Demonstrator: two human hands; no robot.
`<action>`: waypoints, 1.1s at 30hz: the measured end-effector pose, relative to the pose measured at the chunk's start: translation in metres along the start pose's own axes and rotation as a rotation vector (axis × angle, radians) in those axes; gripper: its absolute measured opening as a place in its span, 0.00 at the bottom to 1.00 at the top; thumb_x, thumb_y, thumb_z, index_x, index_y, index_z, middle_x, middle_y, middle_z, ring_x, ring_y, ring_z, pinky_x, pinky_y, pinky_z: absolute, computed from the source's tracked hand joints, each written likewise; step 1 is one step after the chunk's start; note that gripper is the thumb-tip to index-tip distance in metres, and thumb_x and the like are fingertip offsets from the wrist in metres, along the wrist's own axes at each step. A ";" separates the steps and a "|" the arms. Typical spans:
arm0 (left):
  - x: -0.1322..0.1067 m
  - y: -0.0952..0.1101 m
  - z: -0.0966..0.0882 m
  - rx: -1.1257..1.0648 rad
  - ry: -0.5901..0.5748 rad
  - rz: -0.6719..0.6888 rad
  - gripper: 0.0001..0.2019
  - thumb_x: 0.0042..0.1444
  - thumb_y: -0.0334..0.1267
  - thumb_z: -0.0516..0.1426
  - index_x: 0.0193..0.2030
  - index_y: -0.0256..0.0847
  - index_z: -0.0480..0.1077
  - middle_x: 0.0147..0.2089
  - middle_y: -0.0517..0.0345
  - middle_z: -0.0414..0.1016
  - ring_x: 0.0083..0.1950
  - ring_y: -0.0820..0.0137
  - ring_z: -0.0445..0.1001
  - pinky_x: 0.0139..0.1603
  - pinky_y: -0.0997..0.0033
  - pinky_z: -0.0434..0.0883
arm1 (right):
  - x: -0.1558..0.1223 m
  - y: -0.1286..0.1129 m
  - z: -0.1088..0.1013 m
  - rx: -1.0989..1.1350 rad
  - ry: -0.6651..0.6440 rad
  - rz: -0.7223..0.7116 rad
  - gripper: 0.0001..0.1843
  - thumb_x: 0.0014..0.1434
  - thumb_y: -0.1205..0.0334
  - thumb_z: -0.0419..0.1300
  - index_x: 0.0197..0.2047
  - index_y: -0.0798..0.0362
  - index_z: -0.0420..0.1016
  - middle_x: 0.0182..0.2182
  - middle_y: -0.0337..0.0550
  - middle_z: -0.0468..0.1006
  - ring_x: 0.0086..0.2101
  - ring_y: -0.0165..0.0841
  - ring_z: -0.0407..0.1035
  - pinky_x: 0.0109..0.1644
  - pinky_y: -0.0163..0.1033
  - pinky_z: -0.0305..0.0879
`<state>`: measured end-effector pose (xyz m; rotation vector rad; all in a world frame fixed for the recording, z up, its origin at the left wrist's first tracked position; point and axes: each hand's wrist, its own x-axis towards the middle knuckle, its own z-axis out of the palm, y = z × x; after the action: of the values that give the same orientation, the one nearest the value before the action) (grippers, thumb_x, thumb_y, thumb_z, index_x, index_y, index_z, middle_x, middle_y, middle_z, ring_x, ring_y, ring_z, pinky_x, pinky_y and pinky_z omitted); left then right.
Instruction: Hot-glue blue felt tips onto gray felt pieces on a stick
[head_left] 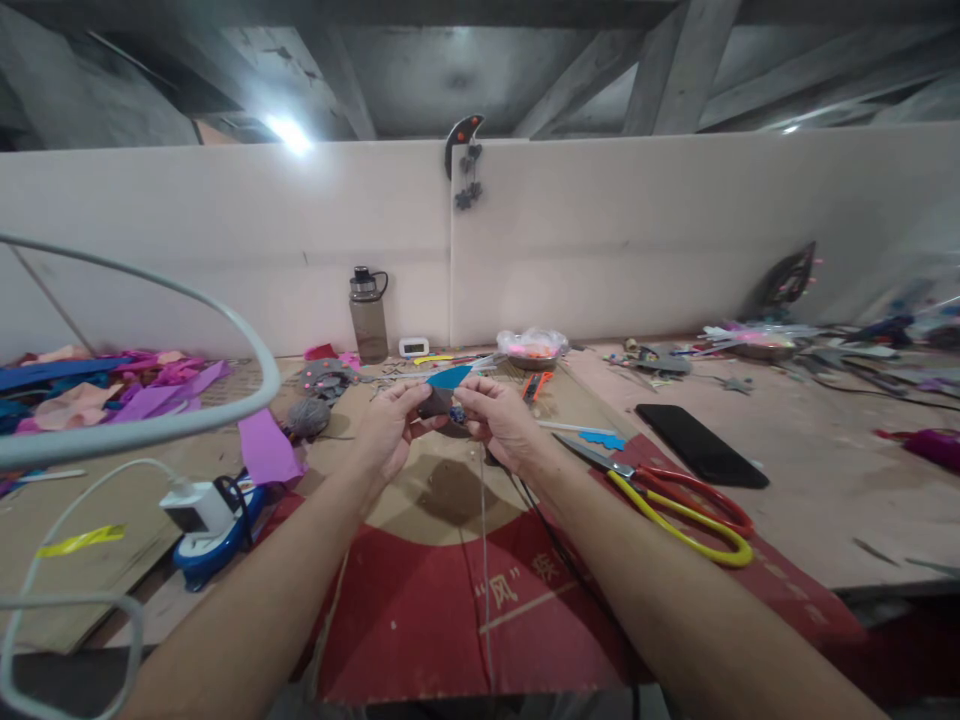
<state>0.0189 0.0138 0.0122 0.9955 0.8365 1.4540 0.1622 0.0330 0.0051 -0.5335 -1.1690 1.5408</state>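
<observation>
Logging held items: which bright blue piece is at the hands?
The pointed blue piece between the left hand and right hand; the jagged blue piece lies beside the scissors.

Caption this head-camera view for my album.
Left hand and right hand hold a blue piece and a grey piece over cardboard, near scissors.

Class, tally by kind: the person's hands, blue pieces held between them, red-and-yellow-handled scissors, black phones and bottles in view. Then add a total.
Hands: 2, left hand and right hand
Blue piece between them: 1
Scissors: 1 pair
Phone: 1
Bottle: 1
Total: 6
</observation>
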 end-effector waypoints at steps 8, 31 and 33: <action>0.001 -0.001 0.000 -0.025 0.005 -0.069 0.05 0.48 0.34 0.58 0.31 0.36 0.68 0.26 0.59 0.71 0.24 0.76 0.70 0.16 0.82 0.66 | -0.002 0.001 0.000 -0.068 -0.062 -0.006 0.13 0.43 0.57 0.65 0.24 0.54 0.65 0.17 0.29 0.61 0.16 0.18 0.45 0.19 0.29 0.37; -0.006 -0.014 0.009 0.377 -0.083 0.161 0.12 0.44 0.37 0.61 0.36 0.39 0.66 0.25 0.63 0.70 0.19 0.78 0.65 0.18 0.80 0.61 | 0.002 0.009 0.000 -0.374 0.126 -0.125 0.10 0.45 0.55 0.62 0.27 0.52 0.69 0.16 0.31 0.62 0.16 0.22 0.51 0.20 0.31 0.46; -0.007 -0.013 0.009 0.418 -0.072 0.187 0.09 0.45 0.37 0.60 0.35 0.39 0.69 0.26 0.60 0.73 0.23 0.77 0.68 0.23 0.80 0.63 | 0.002 0.010 0.000 -0.390 0.130 -0.141 0.10 0.46 0.55 0.61 0.26 0.52 0.69 0.16 0.31 0.62 0.17 0.23 0.51 0.21 0.31 0.47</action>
<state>0.0324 0.0085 0.0029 1.4632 1.0415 1.4176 0.1570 0.0353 -0.0032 -0.7797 -1.3819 1.1444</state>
